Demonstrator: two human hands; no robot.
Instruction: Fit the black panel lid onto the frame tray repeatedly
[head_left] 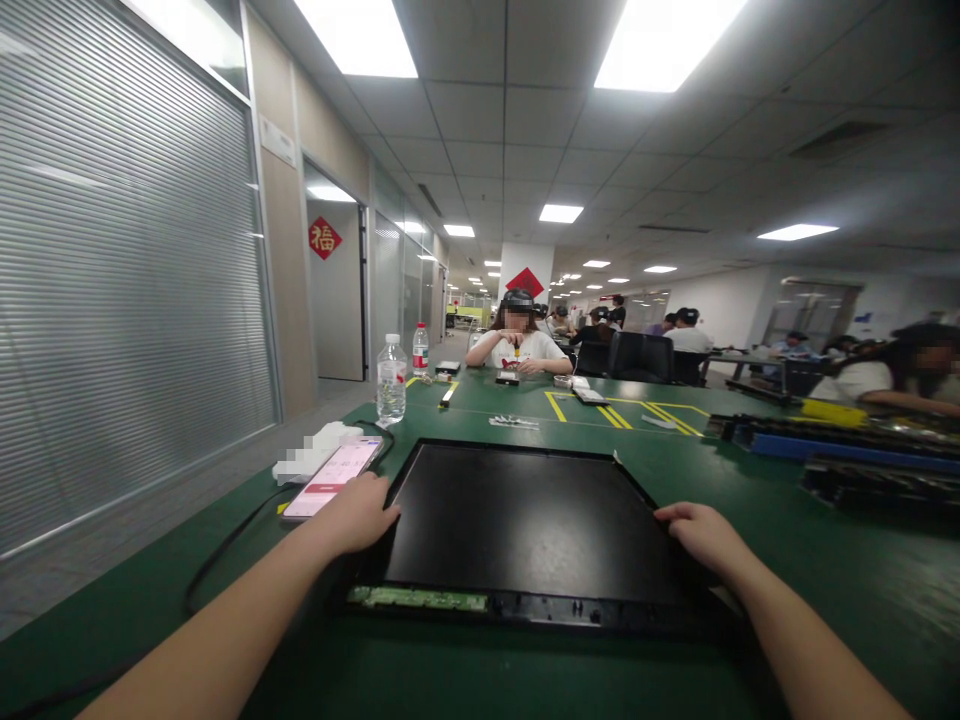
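A black flat-screen monitor panel (517, 510) lies face up in front of me, apparently on or just above the green table. A narrow green circuit board (417, 599) is exposed along the left part of its near edge. My left hand (364, 512) grips the panel's left side, thumb over the rim and the other fingers partly hidden. On the opposite side, my right hand (701, 535) holds the right rim, with its lower fingers out of sight. Just beyond my left hand lies a phone (335, 478) with a lit pink screen.
Two water bottles (391, 380) stand at the far left of the green table (847, 590). Small metal pieces (514, 422) lie beyond the panel. Long black and blue parts (802, 445) are piled at right. A co-worker (517, 345) sits opposite. A black cable (225, 548) runs at left.
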